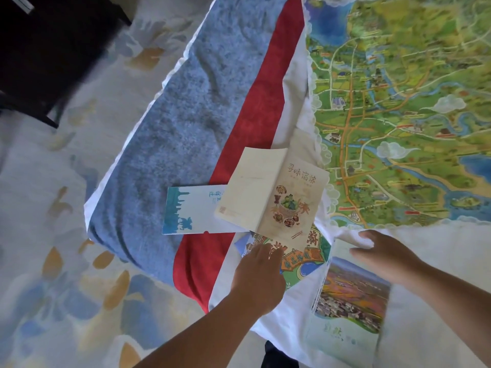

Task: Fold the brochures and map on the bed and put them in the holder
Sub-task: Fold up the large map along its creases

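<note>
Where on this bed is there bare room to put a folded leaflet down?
The blue-grey blanket above the blue-and-white brochure is bare, from bed edge to red stripe. So is the white sheet below the map, right of the photo brochure. Crowded: the overlapping brochures by the map's lower-left corner.

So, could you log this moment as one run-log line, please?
left hand: touches green brochure | right hand: open, beside photo brochure | map: unfolded on bed | holder: not seen

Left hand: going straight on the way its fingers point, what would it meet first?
Probably the green brochure, right under the fingertips of the left hand; next, the cream food brochure overlapping it. Contact is unclear.
</note>
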The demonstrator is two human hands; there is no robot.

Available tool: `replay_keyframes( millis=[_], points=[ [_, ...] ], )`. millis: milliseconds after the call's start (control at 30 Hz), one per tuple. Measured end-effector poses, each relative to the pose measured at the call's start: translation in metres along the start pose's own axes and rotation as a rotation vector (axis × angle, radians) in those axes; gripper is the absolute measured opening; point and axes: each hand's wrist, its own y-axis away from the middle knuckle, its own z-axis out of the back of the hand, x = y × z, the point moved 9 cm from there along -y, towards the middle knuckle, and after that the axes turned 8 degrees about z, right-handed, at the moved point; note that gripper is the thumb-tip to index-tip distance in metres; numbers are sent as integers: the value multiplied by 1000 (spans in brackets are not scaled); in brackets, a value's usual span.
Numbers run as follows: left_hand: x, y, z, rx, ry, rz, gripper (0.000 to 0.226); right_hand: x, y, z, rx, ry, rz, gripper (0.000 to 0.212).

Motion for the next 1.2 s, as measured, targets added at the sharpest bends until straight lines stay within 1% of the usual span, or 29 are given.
replay_keyframes(
  millis=[67,167,300,433,500,633,767,800,867,1033,1200],
  points=[
    [-2,-2,1,2,9,-4,49,-6,-4,4,-31,-118,-48,62],
    [-5,-5,4,-2,13,-18,45,-15,-8,7,-101,-416,-150,62],
    [-10,-7,11,-31,25,-62,39,-29,-14,4,-192,-794,-317,48],
    [-24,-4,20,-67,69,-169,38,-34,-20,5,-255,-1056,-371,34],
    [-30,-1,26,-95,80,-203,35,-36,-21,4,-269,-1122,-400,30],
    [-36,3,35,-123,95,-234,26,-38,-23,2,-326,-1267,-426,31],
    [-41,4,37,-127,116,-254,28,-42,-20,1,-391,-1409,-482,25],
    [-42,4,37,-129,118,-255,29,-43,-19,0,-402,-1433,-495,21],
    [-45,4,39,-132,117,-260,33,-47,-17,-1,-426,-1457,-526,11],
    [-56,4,43,-134,104,-285,36,-55,-10,4,-493,-1475,-561,19],
    [-70,1,46,-144,104,-307,29,-52,-11,26,-542,-1539,-499,12]
  ],
)
